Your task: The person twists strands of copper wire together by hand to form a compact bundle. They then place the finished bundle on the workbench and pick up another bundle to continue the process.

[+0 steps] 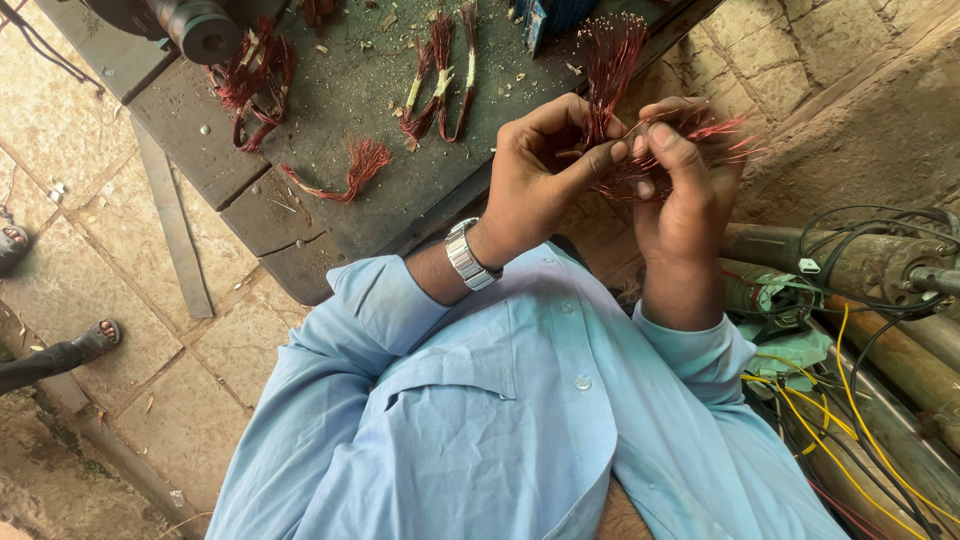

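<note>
Working a tangle of reddish copper winding wire (640, 165) between both hands, the person is sitting at the edge of a dark, littered workbench (340, 110) with the bundle held up just over its near corner. The left hand (540, 170) is closing around the wire, thumb pressing a strand against the fingers, with a metal wristwatch (468, 256) showing at the cuff; the right hand (680, 190) is pinching the other side of the same bundle, fingers curled over it, so both grips are closed on wire. One tuft is sticking upward above the hands and loose ends are fanning out to the right, which suggests the strands are being sorted or straightened and are not yet gathered tidily. On the bench, several other wire bundles are already lying apart: a small fanned one (352, 168) nearest, a looped group with pale sleeves (435, 80) further back, and a heap (250, 85) beside a dark cylindrical machine part (195, 25). Judging by these, a good share of the work is looking done, while the piece in hand is remaining tangled and unfinished. Yellow and black cables (850, 400) are trailing beside rusty pipes at the right.
</note>
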